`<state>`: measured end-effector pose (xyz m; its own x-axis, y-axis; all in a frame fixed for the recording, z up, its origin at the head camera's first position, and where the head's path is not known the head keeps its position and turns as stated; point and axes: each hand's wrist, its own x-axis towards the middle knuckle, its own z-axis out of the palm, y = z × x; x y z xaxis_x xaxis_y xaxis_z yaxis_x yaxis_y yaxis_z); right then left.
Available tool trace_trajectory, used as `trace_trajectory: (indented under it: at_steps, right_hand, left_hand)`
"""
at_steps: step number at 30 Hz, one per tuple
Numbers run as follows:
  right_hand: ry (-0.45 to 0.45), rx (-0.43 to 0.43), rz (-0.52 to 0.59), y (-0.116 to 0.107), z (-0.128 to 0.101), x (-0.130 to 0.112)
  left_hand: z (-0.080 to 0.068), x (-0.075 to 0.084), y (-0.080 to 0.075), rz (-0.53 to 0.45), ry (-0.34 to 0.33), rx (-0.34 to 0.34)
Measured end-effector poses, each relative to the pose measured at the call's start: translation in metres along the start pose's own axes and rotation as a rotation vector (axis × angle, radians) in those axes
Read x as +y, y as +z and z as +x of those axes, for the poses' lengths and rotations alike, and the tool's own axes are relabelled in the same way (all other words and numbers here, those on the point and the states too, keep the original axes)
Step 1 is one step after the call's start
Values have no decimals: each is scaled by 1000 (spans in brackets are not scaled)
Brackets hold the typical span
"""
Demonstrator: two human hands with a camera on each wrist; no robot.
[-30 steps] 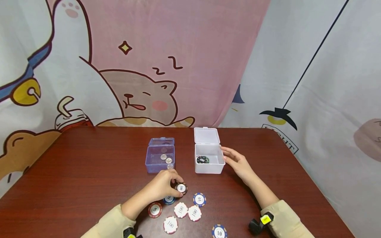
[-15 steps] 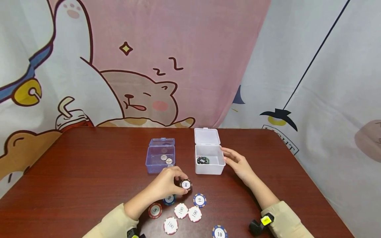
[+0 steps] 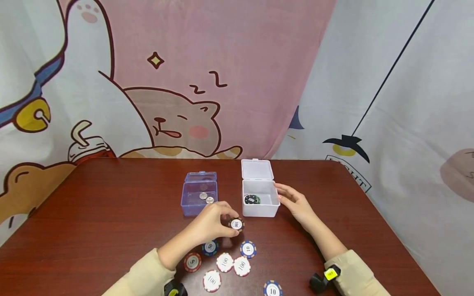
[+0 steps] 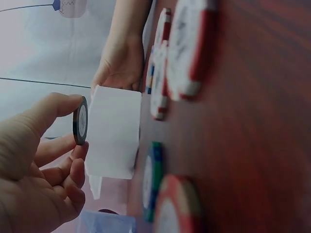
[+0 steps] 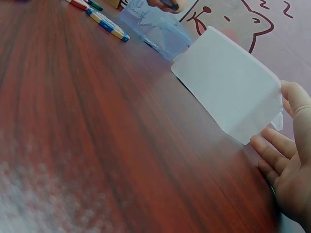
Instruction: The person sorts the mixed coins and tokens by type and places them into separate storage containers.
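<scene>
The round black plastic-looking chip point(image 3: 236, 224), low centre in the head view, is pinched by its rim in the left hand point(image 3: 212, 225); a light, level grip suits it. The right hand point(image 3: 297, 205), fingers loosely extended, should gently steady the white plastic box point(image 3: 260, 211) it touches.

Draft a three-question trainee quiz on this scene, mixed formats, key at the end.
1. What does the left hand pinch?
2. True or false: the blue box and the white box both stand open.
3. How many white chips lie on the table in the head view: (a) two, (b) three, (c) five?

Key: 1. A dark chip marked 100. 2. True. 3. b.
</scene>
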<state>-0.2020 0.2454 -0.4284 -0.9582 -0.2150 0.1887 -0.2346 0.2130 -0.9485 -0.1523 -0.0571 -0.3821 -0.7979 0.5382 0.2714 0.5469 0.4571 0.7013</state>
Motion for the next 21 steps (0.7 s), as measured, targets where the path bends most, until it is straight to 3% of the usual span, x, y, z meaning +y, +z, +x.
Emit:
trace_trajectory:
  at_steps: [8, 21]
  right_hand:
    - [-3, -1, -9, 0, 0, 0]
    - [-19, -4, -5, -1, 0, 0]
  left_hand:
    - [12, 13, -2, -42, 35, 49]
    - [42, 20, -1, 3, 91, 177]
